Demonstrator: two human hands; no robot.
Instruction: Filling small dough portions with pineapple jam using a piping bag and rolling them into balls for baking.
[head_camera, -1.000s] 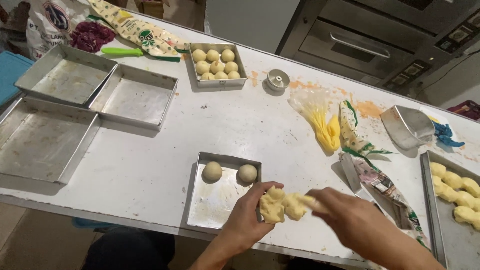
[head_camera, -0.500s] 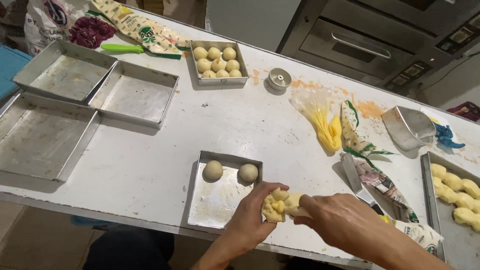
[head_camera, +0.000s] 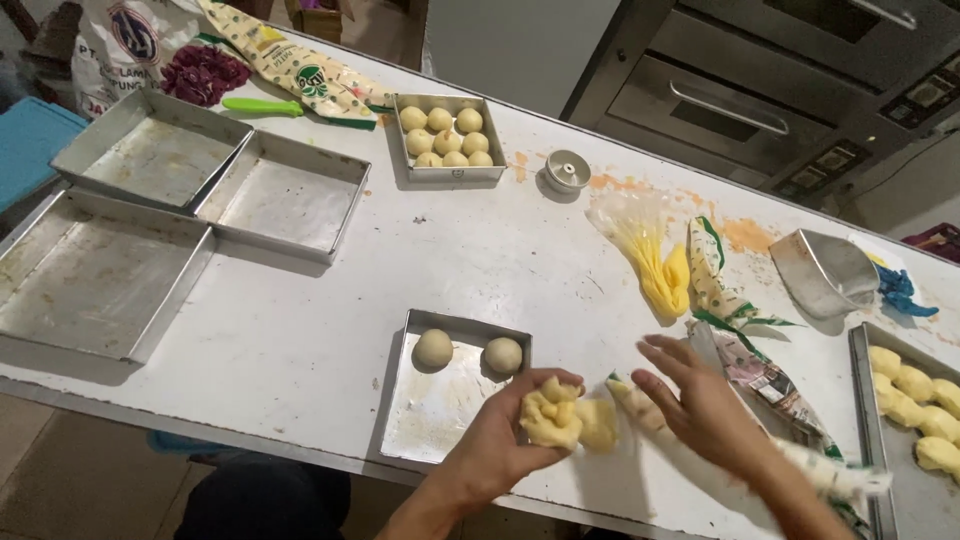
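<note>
Two dough balls in near tray, third piece in left hand

Two rounded balls (head_camera: 433, 348) (head_camera: 503, 355) sit side by side along the far edge of the small square tray (head_camera: 440, 420), near edge of the table (head_camera: 480, 260). Rest of the tray is bare metal, so rows appear to fill from the far side toward the person.

Left hand (head_camera: 500, 440): closed around a yellow dough piece (head_camera: 552, 415), fingers curled under it, thumb on top. Piece is folded and lumpy, not smooth. It is held just right of the tray, above the table, with a flatter bit of dough (head_camera: 598, 424) beside it.

Right hand (head_camera: 700, 400): open, fingers spread, holding nothing. It hovers just right of the dough, over a filled piping bag (head_camera: 660, 425) lying on the table; contact cannot be told because of blur.

Surroundings: a far tray (head_camera: 447, 140) holds a full set of balls, likely finished. Three large empty pans (head_camera: 290, 200) (head_camera: 150, 160) (head_camera: 90, 270) sit at left. A tray at the right edge (head_camera: 865, 420) carries raw portions (head_camera: 915, 400) within the right hand's reach. A metal scoop (head_camera: 825, 270), clear bag with yellow content (head_camera: 655, 260) and small round cutter (head_camera: 567, 170) lie at mid-table.
</note>
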